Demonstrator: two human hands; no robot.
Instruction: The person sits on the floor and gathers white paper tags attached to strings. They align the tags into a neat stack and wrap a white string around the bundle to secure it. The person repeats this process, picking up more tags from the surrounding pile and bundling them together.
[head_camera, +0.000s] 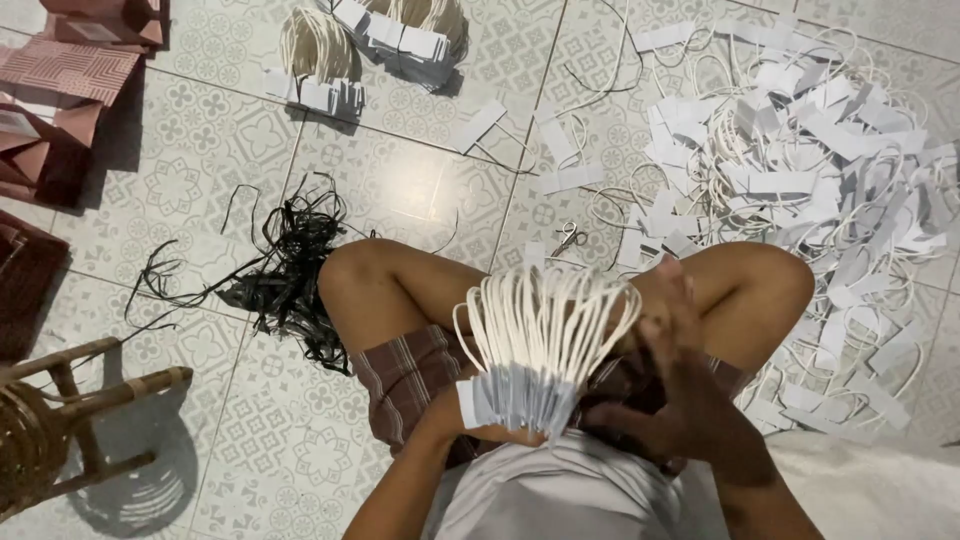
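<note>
We see the patterned tile floor (200, 170) filling the frame, with bare room only in the middle left and lower left. The large heap of white paper strips and cord loops (810, 170) crowds the right edge. Dark red paper bags (60, 90) line the upper left edge; a wicker stool (60, 420) sits at lower left. A tangle of black cords (290, 270) lies beside our left knee. At lower centre, our left hand (480, 425) is closed around the fanned bundle of white handles (535, 345), and our right hand (680, 370) rests half open against its right side. Small scissors (568, 238) lie just above.
</note>
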